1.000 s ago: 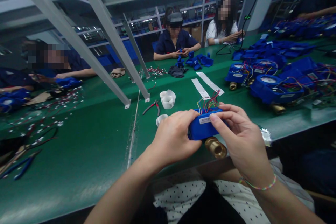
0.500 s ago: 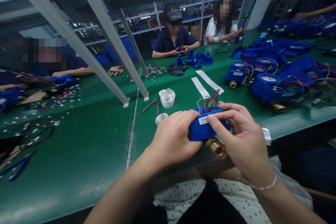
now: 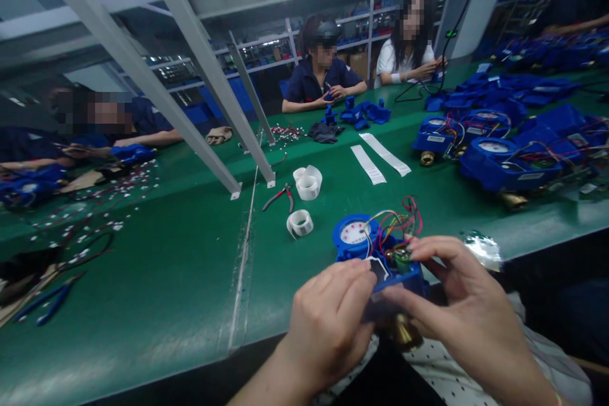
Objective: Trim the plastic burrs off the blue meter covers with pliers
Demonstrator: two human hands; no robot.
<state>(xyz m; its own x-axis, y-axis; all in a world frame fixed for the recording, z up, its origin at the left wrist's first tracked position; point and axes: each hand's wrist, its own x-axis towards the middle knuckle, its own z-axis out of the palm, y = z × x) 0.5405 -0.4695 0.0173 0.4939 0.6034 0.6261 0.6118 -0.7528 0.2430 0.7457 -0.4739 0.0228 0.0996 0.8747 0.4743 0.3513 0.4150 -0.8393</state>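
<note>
A blue water meter (image 3: 340, 238) is between my hands at the table's front edge, tipped so its white dial and open top face up. Red, yellow and white wires rise from it, and a brass pipe fitting (image 3: 406, 333) sticks out below. My left hand (image 3: 333, 311) grips its near left side, fingers over the edge by a black piece with a white border. My right hand (image 3: 457, 292) holds the right side, thumb on the near wall and fingertips at the green circuit board (image 3: 402, 258). My palms hide much of the housing.
Label rolls (image 3: 301, 223) and red-handled cutters (image 3: 280, 196) lie beyond my left hand. Two label strips (image 3: 368, 165) are farther back. More blue meters (image 3: 504, 165) crowd the right. Grey metal posts (image 3: 204, 76) stand at left, near blue-handled pliers (image 3: 50, 301). Co-workers sit across the table.
The meter has come down toward me and tilted, so its dial and inside now show instead of the barcode label side. Both hands have moved down with it and shifted their grip.
</note>
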